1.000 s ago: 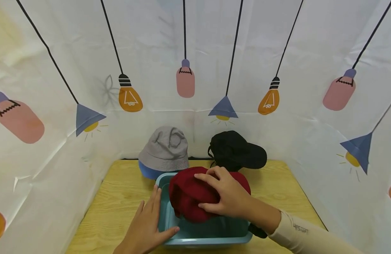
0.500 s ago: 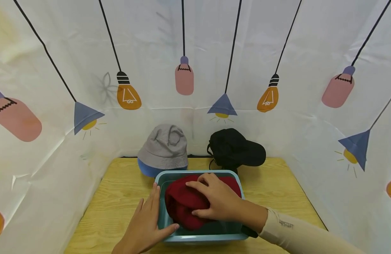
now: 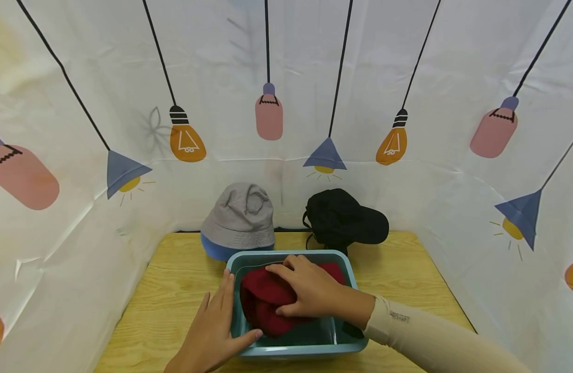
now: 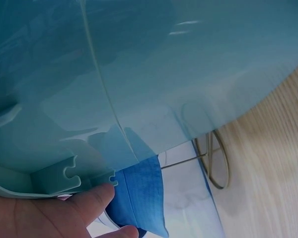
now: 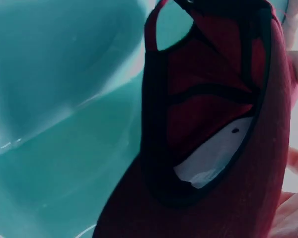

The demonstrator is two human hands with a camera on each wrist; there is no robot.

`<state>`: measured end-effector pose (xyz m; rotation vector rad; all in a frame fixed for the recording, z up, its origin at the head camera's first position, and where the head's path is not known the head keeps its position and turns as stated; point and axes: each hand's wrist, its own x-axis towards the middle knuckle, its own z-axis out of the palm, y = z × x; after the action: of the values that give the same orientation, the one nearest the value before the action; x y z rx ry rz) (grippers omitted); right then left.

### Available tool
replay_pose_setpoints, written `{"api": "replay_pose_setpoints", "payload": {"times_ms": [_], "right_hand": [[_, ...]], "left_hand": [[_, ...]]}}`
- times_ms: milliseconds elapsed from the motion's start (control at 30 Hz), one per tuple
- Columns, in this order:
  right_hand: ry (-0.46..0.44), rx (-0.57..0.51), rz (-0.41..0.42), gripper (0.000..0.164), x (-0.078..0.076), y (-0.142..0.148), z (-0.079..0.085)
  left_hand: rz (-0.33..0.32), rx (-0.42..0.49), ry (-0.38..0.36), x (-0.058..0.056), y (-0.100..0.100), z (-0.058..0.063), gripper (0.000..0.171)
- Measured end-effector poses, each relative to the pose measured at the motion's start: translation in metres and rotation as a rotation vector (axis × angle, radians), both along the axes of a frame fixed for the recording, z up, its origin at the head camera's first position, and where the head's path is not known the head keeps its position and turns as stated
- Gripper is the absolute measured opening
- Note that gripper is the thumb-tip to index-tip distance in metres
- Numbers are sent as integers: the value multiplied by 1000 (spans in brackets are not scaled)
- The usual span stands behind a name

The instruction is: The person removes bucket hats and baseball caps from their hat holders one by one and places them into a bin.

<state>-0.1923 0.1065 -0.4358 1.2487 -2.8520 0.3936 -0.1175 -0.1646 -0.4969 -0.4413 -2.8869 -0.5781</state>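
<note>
A dark red baseball cap [image 3: 263,287] lies low inside a blue-green plastic basin [image 3: 302,351]. My right hand [image 3: 311,290] grips the cap from above, thumb and fingers bent over its crown. The right wrist view looks into the cap [image 5: 208,94], showing dark seams, a back opening and a whitish patch in the lining. Along the basin's left side, my left hand [image 3: 210,324] rests with straight fingers, its thumb over the near left corner. In the left wrist view, that hand [image 4: 54,213] is at the rim, beside the basin's outer wall [image 4: 154,74].
Behind the basin, a grey bucket hat [image 3: 241,217] sits over a blue one [image 3: 216,249] at the back left. To its right is a black cap [image 3: 339,220] on a dark support. A lamp-patterned white sheet [image 3: 286,62] encloses the wooden table [image 3: 165,290].
My right hand has gone down and slightly left with the red cap, which now sits below the basin's rim. The basin's far rim has come into sight. My left hand has stayed in place.
</note>
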Motion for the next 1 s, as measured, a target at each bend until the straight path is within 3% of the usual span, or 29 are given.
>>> {"api": "replay_pose_setpoints", "payload": {"times_ms": [1000], "right_hand": [[-106,296,-29,93,-21,-18,-38]], "left_hand": [[-7,14,4,1,1,0,122]]}}
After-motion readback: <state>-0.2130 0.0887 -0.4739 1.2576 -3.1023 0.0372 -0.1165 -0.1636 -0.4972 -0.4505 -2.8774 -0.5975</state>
